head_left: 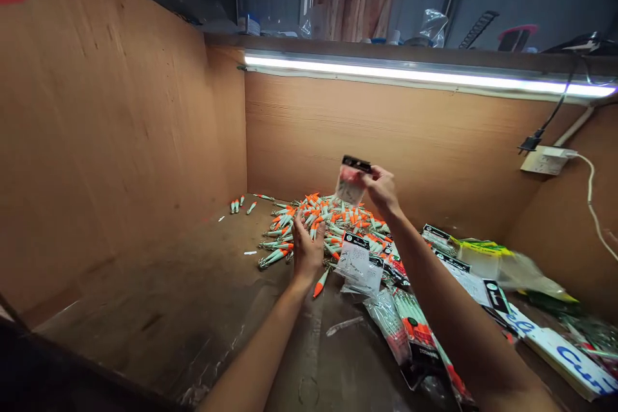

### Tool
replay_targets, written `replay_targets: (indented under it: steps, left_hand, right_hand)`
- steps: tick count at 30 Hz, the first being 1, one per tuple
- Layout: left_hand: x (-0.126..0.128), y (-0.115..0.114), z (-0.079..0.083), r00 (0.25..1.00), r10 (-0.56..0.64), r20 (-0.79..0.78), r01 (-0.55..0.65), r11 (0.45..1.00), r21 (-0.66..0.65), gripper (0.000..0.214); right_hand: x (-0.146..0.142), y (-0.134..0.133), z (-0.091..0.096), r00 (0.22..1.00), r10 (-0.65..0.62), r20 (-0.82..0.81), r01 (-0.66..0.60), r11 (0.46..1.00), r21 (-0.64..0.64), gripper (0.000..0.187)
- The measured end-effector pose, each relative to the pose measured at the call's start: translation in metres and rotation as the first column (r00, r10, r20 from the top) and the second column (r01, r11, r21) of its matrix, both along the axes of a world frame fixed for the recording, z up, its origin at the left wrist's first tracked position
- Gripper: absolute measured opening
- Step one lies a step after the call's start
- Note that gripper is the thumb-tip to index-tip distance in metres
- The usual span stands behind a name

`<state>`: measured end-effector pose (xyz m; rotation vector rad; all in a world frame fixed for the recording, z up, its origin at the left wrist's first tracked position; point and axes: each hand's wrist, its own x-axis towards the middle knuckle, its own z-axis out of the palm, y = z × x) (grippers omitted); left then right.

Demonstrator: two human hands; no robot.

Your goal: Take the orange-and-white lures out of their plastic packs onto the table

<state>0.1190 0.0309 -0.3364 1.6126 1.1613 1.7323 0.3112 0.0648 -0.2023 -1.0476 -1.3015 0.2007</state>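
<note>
right grip: the right hand is clenched by thumb and fingertips on the bag, which is pinched at its upper right corner by the header and held in the air above the pile.
left grip: the left hand is seen from the back, its fingers curled down into the near edge of the pile. Whether a lure is clasped cannot be told.
bag: small and clear, with a black header strip on top. A pinkish blur shows through it and its contents cannot be made out. It is held at 1 o'clock from the left hand, well clear of the tabletop.
pile: loose lures with pale green bodies and orange heads are heaped on the tabletop, at 12 o'clock from the left hand.
single lure: laid on the tabletop at 5 o'clock from the left hand, just beside the wrist.
strays: a few lures are set apart at 10 o'clock from the pile.
empty bags: a loose stack with printed headers is laid at 3 o'clock from the left hand.
packs: filled bags, with lures packed in rows, are spread at 5 o'clock from the empty bags.
lamp: a lit tube is fixed above the pile, at 12 o'clock.
</note>
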Motion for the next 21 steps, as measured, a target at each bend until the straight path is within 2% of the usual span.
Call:
replay_targets:
  steps: [2, 5, 7, 9, 12, 14, 17, 19, 20, 21]
  left_hand:
    - [0.002, 0.003, -0.005, 1.000, -0.001, -0.020, 0.001, 1.000, -0.017, 0.061]
    - [0.007, 0.002, -0.011, 0.998, -0.040, -0.048, 0.039, 0.999, -0.023, 0.059]
    - [0.008, -0.001, -0.012, 0.995, -0.059, -0.074, 0.059, 0.998, -0.005, 0.057]
    - [0.008, -0.007, -0.009, 0.985, -0.092, -0.146, 0.098, 0.995, 0.031, 0.052]
    - [0.009, -0.017, -0.007, 0.926, -0.163, -0.341, 0.199, 0.977, 0.072, 0.043]
    - [0.011, -0.023, -0.008, 0.857, -0.205, -0.472, 0.269, 0.961, 0.070, 0.040]
    - [0.015, -0.030, -0.014, 0.772, -0.224, -0.596, 0.314, 0.948, 0.051, 0.039]
    - [0.017, -0.032, -0.017, 0.739, -0.220, -0.637, 0.313, 0.949, 0.034, 0.038]
    - [0.017, -0.033, -0.019, 0.722, -0.223, -0.655, 0.316, 0.948, 0.026, 0.039]
    - [0.017, -0.033, -0.020, 0.702, -0.228, -0.675, 0.325, 0.946, 0.018, 0.040]
  right_hand:
    - [0.010, 0.014, -0.001, 0.975, -0.197, -0.106, 0.205, 0.977, 0.067, 0.035]
    - [0.024, 0.037, -0.010, 0.943, -0.310, -0.124, 0.308, 0.951, -0.042, 0.033]
    - [0.031, 0.051, -0.014, 0.944, -0.294, -0.150, 0.289, 0.956, -0.055, 0.032]
    - [0.038, 0.061, -0.014, 0.940, -0.240, -0.241, 0.247, 0.969, -0.003, 0.033]
    - [0.045, 0.068, -0.001, 0.904, -0.155, -0.399, 0.218, 0.969, 0.119, 0.035]
    - [0.048, 0.067, 0.015, 0.878, -0.172, -0.446, 0.289, 0.934, 0.209, 0.034]
    - [0.049, 0.062, 0.033, 0.836, -0.344, -0.427, 0.480, 0.836, 0.266, 0.032]
    - [0.043, 0.061, 0.034, 0.801, -0.492, -0.341, 0.582, 0.772, 0.255, 0.031]
    - [0.039, 0.061, 0.031, 0.806, -0.540, -0.244, 0.589, 0.776, 0.227, 0.030]
    - [0.034, 0.062, 0.025, 0.825, -0.555, -0.108, 0.565, 0.804, 0.186, 0.027]
